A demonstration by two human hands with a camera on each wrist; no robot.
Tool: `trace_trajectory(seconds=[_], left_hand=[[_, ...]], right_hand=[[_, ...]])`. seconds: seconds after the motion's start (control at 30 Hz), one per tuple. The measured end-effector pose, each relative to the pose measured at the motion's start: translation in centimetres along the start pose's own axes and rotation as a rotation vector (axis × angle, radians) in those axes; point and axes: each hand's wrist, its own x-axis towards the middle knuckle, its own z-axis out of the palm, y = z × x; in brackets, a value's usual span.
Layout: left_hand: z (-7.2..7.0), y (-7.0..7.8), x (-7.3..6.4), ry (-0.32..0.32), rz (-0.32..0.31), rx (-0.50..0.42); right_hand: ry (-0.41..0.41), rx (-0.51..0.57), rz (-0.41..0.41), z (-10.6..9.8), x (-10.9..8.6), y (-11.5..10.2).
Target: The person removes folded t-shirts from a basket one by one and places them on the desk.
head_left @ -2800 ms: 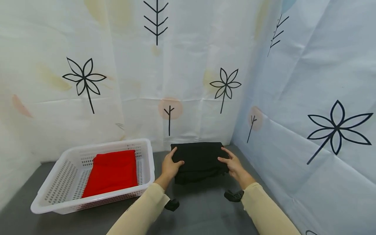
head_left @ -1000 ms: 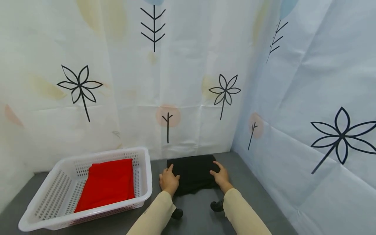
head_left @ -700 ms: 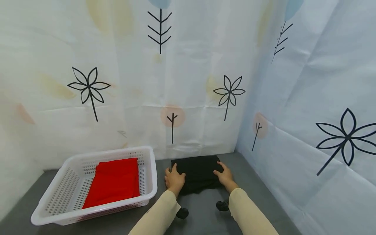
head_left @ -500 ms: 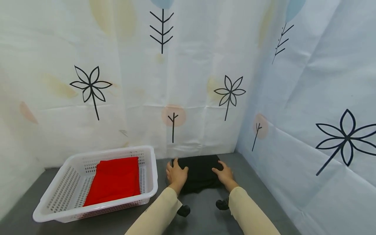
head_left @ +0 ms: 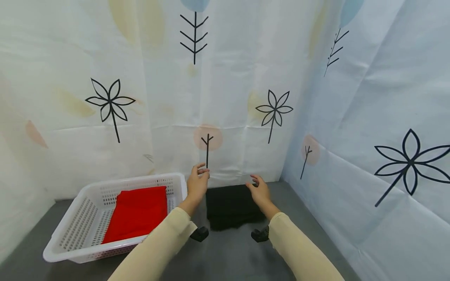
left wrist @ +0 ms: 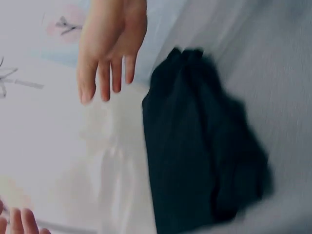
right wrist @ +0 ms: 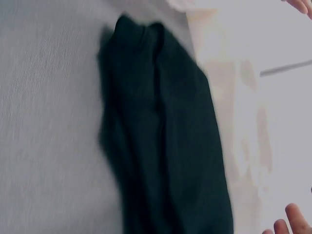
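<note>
A folded black cloth garment [head_left: 230,207] lies on the grey table near the back wall, its layered folds showing in the left wrist view and the right wrist view. Above its left end is my left hand [head_left: 197,185], lifted clear with relaxed, slightly bent fingers and nothing in them. My right hand [head_left: 260,193] hovers over the garment's right end, fingers loosely bent and holding nothing. In the left wrist view the other hand [left wrist: 114,44] hangs apart from the cloth.
To the left stands a white perforated plastic basket [head_left: 65,249] with a folded red cloth [head_left: 138,212] inside. White patterned sheeting [head_left: 232,78] rises behind and along the right side of the grey table [head_left: 239,257]. My left sleeve [head_left: 158,242] passes in front of the basket's right corner.
Both hands have let go of the black garment, which they pressed at its ends half a second ago. They have risen, the left one also moving leftward. The garment stays on the table.
</note>
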Motion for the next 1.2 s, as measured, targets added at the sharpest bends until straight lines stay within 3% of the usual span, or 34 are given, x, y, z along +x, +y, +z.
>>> trace_trajectory(seconds=[0.27,0.57,0.73,0.87,1.07,1.2], left_hand=[[-6.5,0.4,3.0,-0.012,-0.09,-0.095],[-14.4,-2.0,5.4,0.086,-0.114,0.032],[-18.4,-4.0,5.8,0.121,-0.133,0.083],[-21.1,-5.7,5.9,0.114,-0.13,0.182],[-24.0,-7.6,5.4,0.067,-0.1,0.358],[-25.2,-9.0,4.8,0.035,-0.137,0.375]], right_hand=[[-0.103,0.126,-0.094,3.1,-0.5,-3.7],[-0.247,0.205,-0.092,7.1,-2.3,-7.4],[-0.301,0.27,-0.079,9.6,-3.3,-9.2],[-0.331,0.326,-0.065,11.8,-4.3,-10.2],[-0.426,0.396,-0.054,14.2,-5.9,-10.8],[-0.49,0.476,-0.032,15.5,-6.6,-11.0]])
